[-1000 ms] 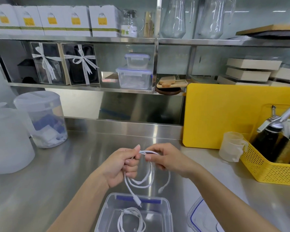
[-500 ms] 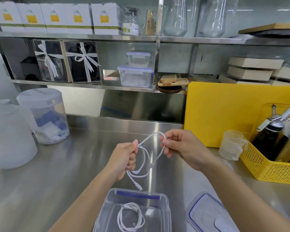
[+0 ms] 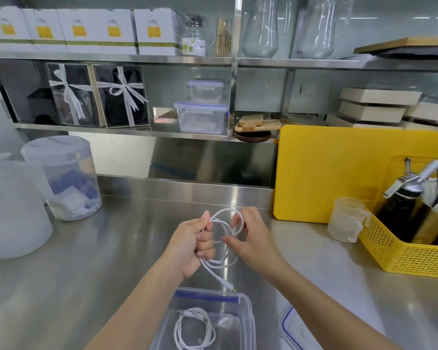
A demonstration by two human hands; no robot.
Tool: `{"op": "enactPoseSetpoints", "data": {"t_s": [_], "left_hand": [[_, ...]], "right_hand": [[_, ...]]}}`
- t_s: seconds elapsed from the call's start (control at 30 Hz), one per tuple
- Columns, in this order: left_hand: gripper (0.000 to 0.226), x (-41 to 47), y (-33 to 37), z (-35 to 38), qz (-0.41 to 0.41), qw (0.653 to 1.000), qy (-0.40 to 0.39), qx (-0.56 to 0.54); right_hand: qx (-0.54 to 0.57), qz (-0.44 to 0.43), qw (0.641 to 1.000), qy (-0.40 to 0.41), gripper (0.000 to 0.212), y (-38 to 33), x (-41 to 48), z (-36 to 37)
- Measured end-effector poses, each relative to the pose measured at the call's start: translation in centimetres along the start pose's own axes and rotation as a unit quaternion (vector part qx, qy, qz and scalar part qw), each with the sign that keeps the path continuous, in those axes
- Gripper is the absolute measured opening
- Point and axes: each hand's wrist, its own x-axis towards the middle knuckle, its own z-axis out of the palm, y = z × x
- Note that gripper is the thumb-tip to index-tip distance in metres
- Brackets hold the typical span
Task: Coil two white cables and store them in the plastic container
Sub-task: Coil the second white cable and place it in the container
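Both hands hold a white cable (image 3: pixel 221 263) in loops above the steel counter. My left hand (image 3: pixel 191 246) is closed in a fist around the loops, and one plug end hangs down from it toward the container. My right hand (image 3: pixel 250 238) pinches a loop of the same cable between thumb and fingers, close beside the left hand. Below them a clear plastic container (image 3: pixel 240 303) with a blue strip on its rim stands open at the counter's near edge. A second white cable (image 3: pixel 194 329) lies coiled on its bottom.
The container's clear lid (image 3: pixel 292 329) lies on the counter to its right. A yellow basket (image 3: pixel 405 251) with bottles, a small measuring cup (image 3: pixel 347 219) and a yellow cutting board (image 3: pixel 339 173) stand at the right. Two translucent canisters (image 3: pixel 61 178) stand at the left.
My right hand has moved back toward my left hand, bringing the cable into another loop. The hands, apart half a second ago, are now close together.
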Motion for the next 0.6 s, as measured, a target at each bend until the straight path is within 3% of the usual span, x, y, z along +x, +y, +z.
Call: {"op": "enactPoseSetpoints", "data": {"t_s": [0.1, 0.2, 0.4, 0.6], "left_hand": [[0.042, -0.3, -0.2, 0.2, -0.013, 1.0, -0.019, -0.009], [0.045, -0.6, -0.3, 0.2, -0.028, 0.998, -0.035, -0.043], [0.047, -0.5, 0.3, 0.1, -0.024, 0.998, -0.042, -0.03], [0.041, 0.1, 1.7, -0.9, -0.024, 0.999, -0.027, -0.032]], "right_hand": [[0.159, 0.06, 0.984, -0.05, 0.044, 0.3, 0.3, 0.2], [0.32, 0.066, 0.933, -0.149, 0.042, 0.9, 0.0, 0.5], [0.261, 0.063, 0.95, -0.158, 0.014, 1.9, -0.4, 0.7], [0.241, 0.02, 0.956, -0.167, 0.016, 2.8, -0.3, -1.4]]}}
